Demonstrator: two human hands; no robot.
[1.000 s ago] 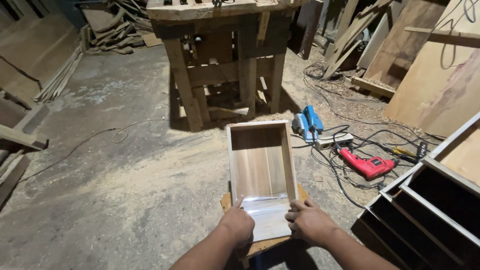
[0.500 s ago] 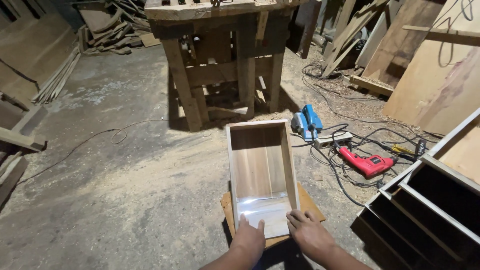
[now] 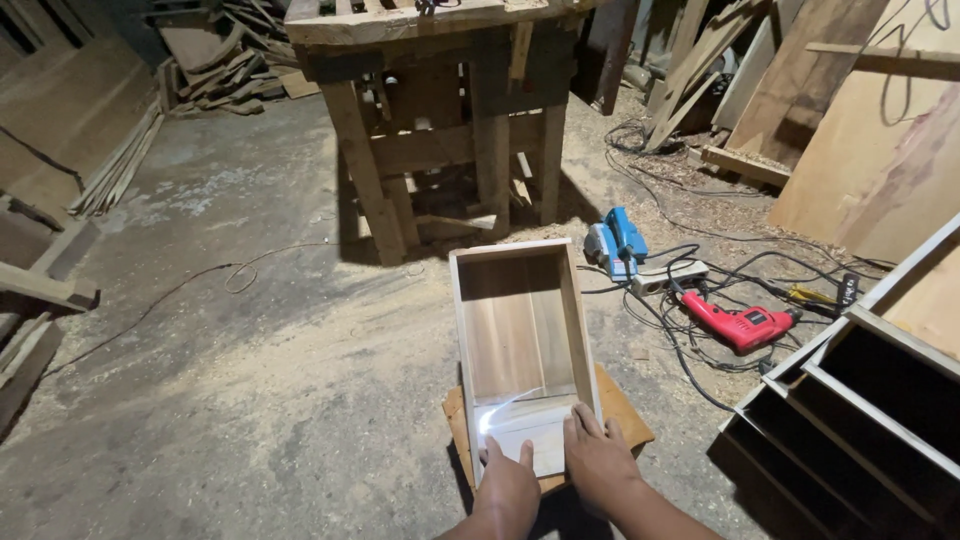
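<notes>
Hands: A person's left hand (image 3: pixel 507 482) and right hand (image 3: pixel 594 458) lie flat, fingers spread, on the near end of a long, open-topped box of pale plywood (image 3: pixel 520 335); neither hand curls around anything, the palms simply press down, apparently to keep the box from shifting.

Box: It rests on a low square wooden board (image 3: pixel 623 408) that lifts it off the floor, its far end pointing away from the hands; a bright glare falls on the inner panel just ahead of the fingertips.

Beyond the box: A rough timber workbench (image 3: pixel 440 110) stands past its far end.

Right of the hands: A blue electric planer (image 3: pixel 612 243), a white power strip (image 3: pixel 672 274) and a red electric drill (image 3: pixel 742 325) lie among black cables, set aside but within reach; nearer still, a dark wooden cabinet frame (image 3: pixel 850 420) with open compartments.

Floor: Sawdust-strewn concrete (image 3: pixel 220 400) spreads left of the hands.
</notes>
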